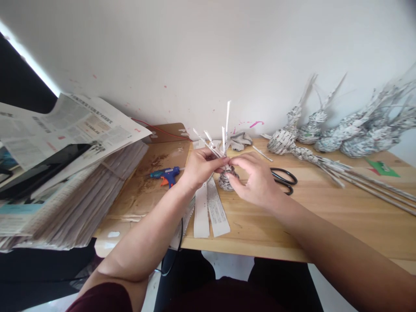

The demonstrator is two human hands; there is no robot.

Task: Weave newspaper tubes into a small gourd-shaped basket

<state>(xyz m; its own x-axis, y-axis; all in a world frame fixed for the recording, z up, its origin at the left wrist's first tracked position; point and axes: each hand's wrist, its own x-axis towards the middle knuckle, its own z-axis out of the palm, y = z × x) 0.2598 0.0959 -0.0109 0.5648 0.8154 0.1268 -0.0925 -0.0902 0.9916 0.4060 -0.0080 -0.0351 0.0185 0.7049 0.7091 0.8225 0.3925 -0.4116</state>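
A small woven newspaper vase [226,180] stands upright on the wooden table, rolled paper sticks [227,123] rising from its neck. My left hand [205,164] pinches the neck and sticks from the left, thumb pointing right. From the other side, my right hand [253,175] has its fingertips closed on the same neck, meeting the left thumb. The fingers hide most of the upper weave. Flat printed paper strips [218,210] lie beneath and in front of my left hand. Black-handled scissors [285,177] rest just behind my right wrist.
A blue glue gun [168,174] lies on stained cardboard [130,208] at the left, beside a tall newspaper stack [84,201]. Several finished-looking woven paper pieces [328,134] line the wall at the right, long paper sticks [373,184] extending from one. A grey cloth [240,141] lies behind the hands.
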